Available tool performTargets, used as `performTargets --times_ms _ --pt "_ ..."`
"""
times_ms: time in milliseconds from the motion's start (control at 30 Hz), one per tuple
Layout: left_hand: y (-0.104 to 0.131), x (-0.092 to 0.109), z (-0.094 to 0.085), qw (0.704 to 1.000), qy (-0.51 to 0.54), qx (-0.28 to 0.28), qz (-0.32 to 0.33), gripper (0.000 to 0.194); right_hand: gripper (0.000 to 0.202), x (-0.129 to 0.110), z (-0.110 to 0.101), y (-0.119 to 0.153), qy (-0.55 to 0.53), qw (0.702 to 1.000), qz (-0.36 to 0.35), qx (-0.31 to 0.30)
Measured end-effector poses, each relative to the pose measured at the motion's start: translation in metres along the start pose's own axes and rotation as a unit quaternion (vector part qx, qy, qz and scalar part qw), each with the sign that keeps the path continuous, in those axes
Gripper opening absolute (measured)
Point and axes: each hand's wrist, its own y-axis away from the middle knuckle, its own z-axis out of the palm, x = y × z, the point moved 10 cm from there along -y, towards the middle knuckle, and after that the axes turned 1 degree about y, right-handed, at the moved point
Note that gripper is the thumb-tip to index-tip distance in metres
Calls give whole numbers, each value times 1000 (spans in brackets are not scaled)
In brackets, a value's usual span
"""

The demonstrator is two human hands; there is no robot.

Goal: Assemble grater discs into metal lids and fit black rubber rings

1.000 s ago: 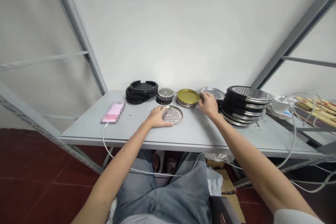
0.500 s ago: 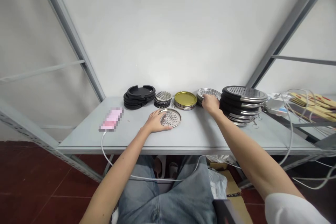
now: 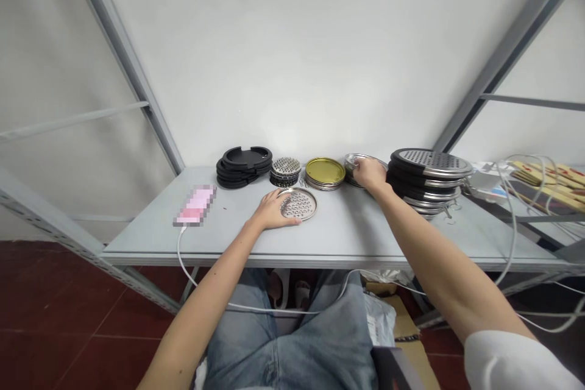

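Note:
My left hand (image 3: 273, 209) lies on the table with its fingers and thumb spread around the left edge of a round perforated metal disc (image 3: 300, 204). At the back, my right hand (image 3: 369, 173) has its fingers bent together over a stack of silver metal discs (image 3: 354, 160); whether it pinches the top disc is hidden. Left of that stack are gold-coloured round plates (image 3: 325, 170). Further left sit small round grater discs (image 3: 286, 167) and a pile of black rings (image 3: 245, 158).
A tall stack of black-and-silver discs (image 3: 432, 163) stands right of my right hand. A phone (image 3: 195, 205) with a white cable lies on the grey table (image 3: 159, 237) at the left. Metal frame posts rise at both sides. Loose cables hang at the right.
My right hand has its fingers drawn closer together over the silver stack. My left hand stays at the disc. The view has shifted slightly.

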Motion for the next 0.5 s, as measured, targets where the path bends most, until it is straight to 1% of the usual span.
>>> performTargets --times_ms 133,200,367,500 --pt "0 1 -1 1000 7 2 2 100 33 1 6 0 9 1000 -13 -16" --pt "0 1 -1 1000 9 3 3 100 32 0 5 1 14 1000 -21 -12" --pt "0 1 -1 1000 6 3 -3 107 31 -8 -13 5 39 997 -43 41" --pt "1 2 -2 1000 2 2 1 107 32 -15 -25 11 21 995 -59 75"
